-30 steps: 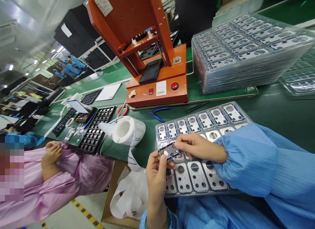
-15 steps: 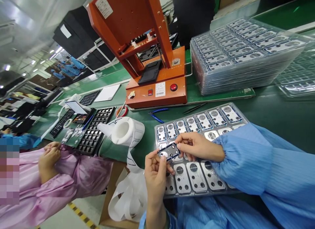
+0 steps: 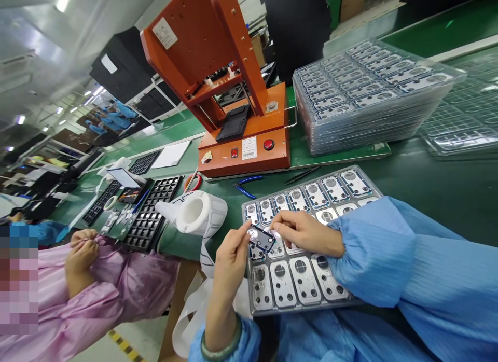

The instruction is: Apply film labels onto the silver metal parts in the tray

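A small dark plate with round holes [image 3: 262, 238] is held above a clear tray [image 3: 361, 200] of several similar silver parts lying on the green table. My left hand [image 3: 230, 258] pinches the plate's left end with thumb and fingertips. My right hand [image 3: 303, 231], in a blue sleeve, pinches its right end, knuckles over the tray's second row. Both hands are closed on the plate.
An orange press [image 3: 237, 92] with a red button [image 3: 268, 144] stands behind the tray. Blue pliers [image 3: 245, 185] and tweezers [image 3: 301, 174] lie before it. A white label roll [image 3: 196, 212] sits to the left, stacked clear trays [image 3: 365, 100] at back right, black trays [image 3: 151, 211] and a person in pink [image 3: 81, 279] to the left.
My left hand has turned from palm-up to a side pinch and the plate has tilted and dropped closer to the tray. The view has shifted slightly.
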A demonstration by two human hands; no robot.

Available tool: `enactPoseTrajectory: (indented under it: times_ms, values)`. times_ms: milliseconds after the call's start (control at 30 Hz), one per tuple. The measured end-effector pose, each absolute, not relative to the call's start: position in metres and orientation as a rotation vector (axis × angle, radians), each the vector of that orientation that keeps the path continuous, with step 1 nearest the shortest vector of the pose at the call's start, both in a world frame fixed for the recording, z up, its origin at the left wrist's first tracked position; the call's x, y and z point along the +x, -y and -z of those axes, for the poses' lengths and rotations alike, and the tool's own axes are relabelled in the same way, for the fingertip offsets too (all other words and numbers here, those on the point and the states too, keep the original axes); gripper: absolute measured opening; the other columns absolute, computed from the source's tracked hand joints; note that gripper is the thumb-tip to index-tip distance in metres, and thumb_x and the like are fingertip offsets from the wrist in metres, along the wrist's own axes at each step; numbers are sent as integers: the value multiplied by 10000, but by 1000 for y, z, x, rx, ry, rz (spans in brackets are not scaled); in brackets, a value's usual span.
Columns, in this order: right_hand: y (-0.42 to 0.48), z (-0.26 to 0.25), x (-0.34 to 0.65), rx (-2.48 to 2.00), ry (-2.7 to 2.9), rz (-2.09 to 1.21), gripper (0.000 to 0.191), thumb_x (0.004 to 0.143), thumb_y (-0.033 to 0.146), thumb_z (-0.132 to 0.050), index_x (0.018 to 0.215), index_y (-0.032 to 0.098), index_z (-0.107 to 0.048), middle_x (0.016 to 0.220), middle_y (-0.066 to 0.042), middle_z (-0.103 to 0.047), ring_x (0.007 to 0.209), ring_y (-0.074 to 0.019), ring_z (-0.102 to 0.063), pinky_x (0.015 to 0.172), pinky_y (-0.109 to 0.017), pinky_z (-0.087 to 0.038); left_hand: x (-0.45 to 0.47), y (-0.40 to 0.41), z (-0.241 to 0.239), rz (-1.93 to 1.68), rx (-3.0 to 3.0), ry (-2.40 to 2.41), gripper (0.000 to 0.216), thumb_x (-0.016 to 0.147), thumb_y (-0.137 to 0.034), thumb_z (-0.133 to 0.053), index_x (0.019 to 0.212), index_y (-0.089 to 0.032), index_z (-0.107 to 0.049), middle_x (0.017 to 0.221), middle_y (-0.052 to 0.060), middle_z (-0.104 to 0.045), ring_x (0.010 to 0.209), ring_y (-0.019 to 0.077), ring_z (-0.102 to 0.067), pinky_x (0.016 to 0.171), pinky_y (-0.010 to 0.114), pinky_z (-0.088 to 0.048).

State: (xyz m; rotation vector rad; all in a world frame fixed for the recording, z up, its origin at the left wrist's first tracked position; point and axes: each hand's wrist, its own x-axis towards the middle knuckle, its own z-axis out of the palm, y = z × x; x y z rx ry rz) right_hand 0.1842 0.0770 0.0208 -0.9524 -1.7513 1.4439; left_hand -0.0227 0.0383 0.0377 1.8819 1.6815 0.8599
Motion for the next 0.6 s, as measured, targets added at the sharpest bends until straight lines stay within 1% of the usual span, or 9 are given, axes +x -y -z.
enactPoseTrajectory:
  times_ms: [67,133,200,267,367,467,500,533,600]
  values:
    - [-75,-21,184,-970,1873,-1157,173,900,248,-453,857,171,-602,581,32,-571,522,-107,-517,530,-214,-364,-20,-50,-36,-689,2116,-1647,316,899,-258,-462,1153,-261,-649,718,-5,-515,637,113,-527,616,233,-465]
    - [-73,-20,184,-896,2004,-899,170,896,222,-458,849,165,-611,652,7,-605,574,-120,-537,576,-230,-377,-15,-57,-31,-629,2252,-1649,316,900,-252,-454,1147,-261,-652,809,23,-517,724,134,-549,658,255,-477]
    - [-72,-18,183,-773,2122,-726,170,893,197,-459,849,156,-619,726,-22,-630,648,-139,-561,625,-244,-395,-12,-59,-27,-684,2296,-1709,314,896,-272,-470,1159,-246,-640,894,45,-505,778,147,-556,687,277,-489]
    - [-70,-17,183,-682,2217,-624,165,889,181,-466,846,149,-622,767,-40,-634,708,-155,-567,649,-252,-402,-13,-54,-23,-824,2284,-1775,311,891,-299,-488,1156,-222,-631,924,52,-501,737,136,-546,688,287,-496]
    - [-69,-16,183,-630,2297,-583,148,889,169,-480,867,146,-625,799,-47,-633,747,-163,-565,653,-252,-401,-20,-36,-18,-1127,2199,-1900,269,875,-317,-526,1076,-186,-646,904,47,-524,673,120,-521,674,285,-494]
    - [-67,-14,182,-600,2309,-627,155,905,175,-474,879,144,-623,802,-46,-634,742,-158,-565,653,-249,-398,-26,-9,-4,-1521,1972,-2125,162,875,-277,-529,938,-173,-636,900,46,-550,828,153,-558,735,296,-489]
    - [-67,-14,182,-591,2308,-642,162,910,177,-467,879,144,-623,797,-45,-634,733,-155,-564,648,-248,-395,-27,0,2,-1638,1871,-2194,147,879,-265,-520,927,-171,-622,899,44,-547,830,152,-562,714,290,-493]
    - [-66,-13,182,-585,2308,-656,166,913,178,-462,879,146,-622,791,-44,-634,724,-153,-564,640,-246,-392,-29,8,10,-1709,1804,-2245,141,874,-267,-526,921,-168,-614,909,47,-542,832,153,-563,698,290,-498]
    - [-65,-11,181,-590,2308,-683,173,915,176,-453,877,152,-620,780,-39,-636,707,-148,-566,621,-244,-381,-33,19,24,-1738,1693,-2396,172,852,-298,-552,937,-162,-615,975,77,-543,945,190,-556,770,339,-506]
